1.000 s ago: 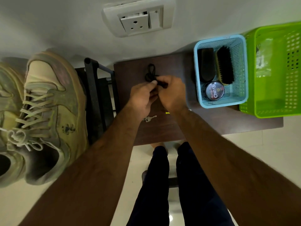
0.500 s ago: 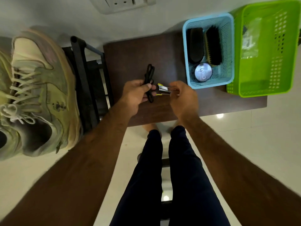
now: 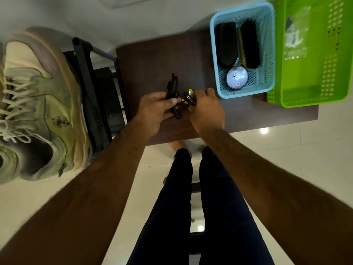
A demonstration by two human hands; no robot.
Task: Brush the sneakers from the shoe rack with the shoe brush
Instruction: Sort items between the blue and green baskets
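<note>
Far left: pair of worn, pale greenish sneakers [image 3: 38, 104], laces up, on top of a black shoe rack [image 3: 89, 88]. Rack stands just beside a dark brown table [image 3: 152, 64], both against a white wall [image 3: 133, 20].

Over the table's middle: left hand [image 3: 154, 109], fingers curled round a looped black cord [image 3: 172, 87], thumb pressed on it. Just beside it, right hand [image 3: 207, 111] pinches a small yellow-and-silver object [image 3: 190, 96]; too blurred to name.

Right part of table: blue mesh basket [image 3: 213, 54]. Inside, the shoe brush [image 3: 250, 43] lies on its side, dark bristles showing, next to a second brush [image 3: 227, 46] with its black back up. Round polish tin [image 3: 236, 80] sits at their near ends.

Far right: green basket [image 3: 315, 88] touching the blue one, holding a clear packet [image 3: 295, 43].

Below: pale glossy floor tiles [image 3: 286, 159] with light glints; the person's legs in dark trousers [image 3: 172, 207].
</note>
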